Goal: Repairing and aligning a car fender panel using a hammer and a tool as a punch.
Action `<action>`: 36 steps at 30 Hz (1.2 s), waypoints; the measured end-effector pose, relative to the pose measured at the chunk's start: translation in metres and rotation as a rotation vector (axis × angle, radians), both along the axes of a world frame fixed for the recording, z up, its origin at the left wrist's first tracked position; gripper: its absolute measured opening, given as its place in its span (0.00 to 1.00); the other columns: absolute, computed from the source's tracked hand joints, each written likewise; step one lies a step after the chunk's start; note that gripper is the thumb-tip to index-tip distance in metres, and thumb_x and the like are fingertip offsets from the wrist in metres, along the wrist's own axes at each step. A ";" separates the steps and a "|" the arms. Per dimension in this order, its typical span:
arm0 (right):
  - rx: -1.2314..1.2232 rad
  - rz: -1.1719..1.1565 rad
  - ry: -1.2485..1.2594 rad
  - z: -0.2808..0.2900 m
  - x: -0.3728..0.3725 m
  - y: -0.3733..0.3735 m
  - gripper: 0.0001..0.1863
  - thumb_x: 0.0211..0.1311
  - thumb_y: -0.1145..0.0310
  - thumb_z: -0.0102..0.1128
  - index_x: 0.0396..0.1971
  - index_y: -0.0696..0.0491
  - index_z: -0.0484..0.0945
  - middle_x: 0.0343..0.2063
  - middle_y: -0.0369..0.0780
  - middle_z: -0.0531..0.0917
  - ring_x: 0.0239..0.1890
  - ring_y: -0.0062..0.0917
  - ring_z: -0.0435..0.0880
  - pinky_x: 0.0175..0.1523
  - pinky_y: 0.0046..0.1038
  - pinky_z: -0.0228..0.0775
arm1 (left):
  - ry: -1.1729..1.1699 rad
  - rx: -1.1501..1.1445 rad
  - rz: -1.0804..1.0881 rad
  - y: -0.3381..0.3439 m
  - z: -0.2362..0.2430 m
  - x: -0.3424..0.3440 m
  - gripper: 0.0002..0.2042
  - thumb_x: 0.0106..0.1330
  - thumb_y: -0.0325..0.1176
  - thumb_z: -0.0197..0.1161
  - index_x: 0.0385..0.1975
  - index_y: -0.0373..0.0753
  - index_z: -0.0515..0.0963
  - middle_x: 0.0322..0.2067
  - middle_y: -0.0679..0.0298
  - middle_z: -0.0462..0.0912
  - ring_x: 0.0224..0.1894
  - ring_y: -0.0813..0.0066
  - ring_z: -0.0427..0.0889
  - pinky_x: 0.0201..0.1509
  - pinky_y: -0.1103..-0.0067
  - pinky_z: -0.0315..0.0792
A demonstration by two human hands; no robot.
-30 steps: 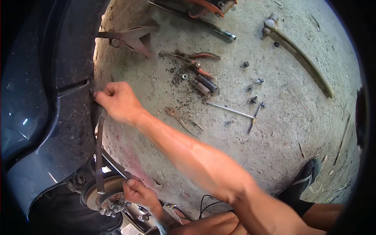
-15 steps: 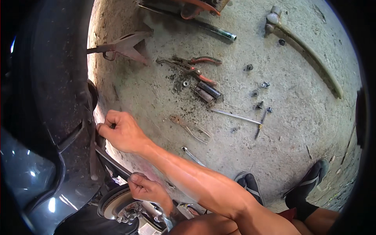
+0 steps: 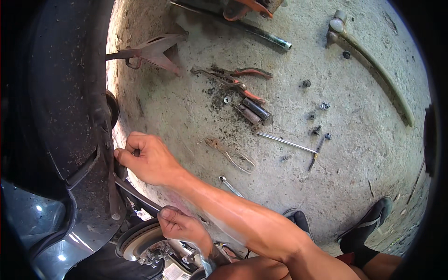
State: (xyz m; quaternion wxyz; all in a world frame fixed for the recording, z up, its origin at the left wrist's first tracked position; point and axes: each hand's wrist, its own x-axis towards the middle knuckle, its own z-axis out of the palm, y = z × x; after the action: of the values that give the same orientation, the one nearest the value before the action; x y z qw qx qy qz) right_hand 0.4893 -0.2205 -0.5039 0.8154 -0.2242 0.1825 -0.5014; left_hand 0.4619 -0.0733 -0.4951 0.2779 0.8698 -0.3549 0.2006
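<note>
My left hand (image 3: 184, 228) is closed around the end of a long metal bar (image 3: 140, 196). The bar slants up and left into the dark underside of a car body panel (image 3: 70, 130). Higher up, my right hand (image 3: 147, 158) has its fingers curled in, thumb against the edge of that panel. A dark bit shows between its fingers, too small to name. Close to the thumb, a rusty flat strip (image 3: 113, 196) hangs down the panel. Below my left hand sits a brake disc (image 3: 135, 238) with metal parts beside it.
On the concrete floor lie red-handled pliers (image 3: 252, 95), two sockets (image 3: 252, 112), bare-metal pliers (image 3: 228, 154), a spanner (image 3: 229, 185), a T-shaped wrench (image 3: 289, 142), and several bolts (image 3: 317, 130). A hammer (image 3: 378, 70) is far right. A jack stand (image 3: 154, 53) and pipe (image 3: 261, 37) are farther off.
The view has shifted slightly, so the floor tools sit a little to the right and lower. Both hands keep their grips and places at the panel.
</note>
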 end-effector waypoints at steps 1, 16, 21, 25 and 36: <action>-0.001 0.009 0.001 0.000 -0.001 0.000 0.17 0.53 0.63 0.61 0.17 0.62 0.71 0.18 0.40 0.69 0.20 0.21 0.68 0.27 0.30 0.61 | 0.003 -0.003 0.000 -0.001 0.000 -0.001 0.23 0.71 0.44 0.44 0.16 0.34 0.62 0.12 0.70 0.59 0.16 0.82 0.57 0.18 0.81 0.53; -0.109 0.228 0.147 -0.004 -0.009 -0.019 0.18 0.57 0.60 0.51 0.24 0.63 0.76 0.21 0.50 0.78 0.28 0.33 0.78 0.39 0.36 0.67 | 0.202 0.053 -0.231 0.007 0.021 0.022 0.22 0.71 0.43 0.45 0.14 0.38 0.60 0.12 0.75 0.56 0.14 0.88 0.53 0.17 0.85 0.44; -0.149 0.248 0.173 -0.005 -0.012 -0.021 0.17 0.59 0.61 0.49 0.33 0.61 0.78 0.22 0.42 0.80 0.25 0.24 0.77 0.35 0.30 0.68 | 0.242 0.056 -0.246 0.012 0.022 0.027 0.22 0.71 0.41 0.45 0.14 0.35 0.60 0.11 0.70 0.57 0.16 0.82 0.55 0.19 0.80 0.49; -0.266 0.230 0.249 -0.015 -0.042 -0.028 0.19 0.60 0.60 0.50 0.43 0.59 0.77 0.31 0.41 0.82 0.31 0.23 0.79 0.40 0.27 0.70 | 0.165 0.078 -0.332 0.009 0.018 0.028 0.22 0.71 0.42 0.44 0.14 0.39 0.59 0.12 0.75 0.55 0.15 0.88 0.52 0.17 0.84 0.44; -0.438 -0.394 2.166 -0.182 -0.369 -0.051 0.31 0.55 0.61 0.58 0.58 0.53 0.62 0.54 0.48 0.66 0.56 0.43 0.64 0.55 0.49 0.57 | 0.209 0.028 -0.330 0.002 0.031 0.028 0.21 0.69 0.41 0.47 0.15 0.33 0.62 0.10 0.64 0.56 0.16 0.76 0.54 0.20 0.74 0.51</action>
State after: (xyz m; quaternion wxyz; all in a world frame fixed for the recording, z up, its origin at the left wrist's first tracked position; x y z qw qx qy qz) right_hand 0.1206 -0.2719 -0.6855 0.0760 -0.6477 0.7355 -0.1836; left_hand 0.4897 -0.0716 -0.4641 0.3303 0.8198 -0.4646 0.0558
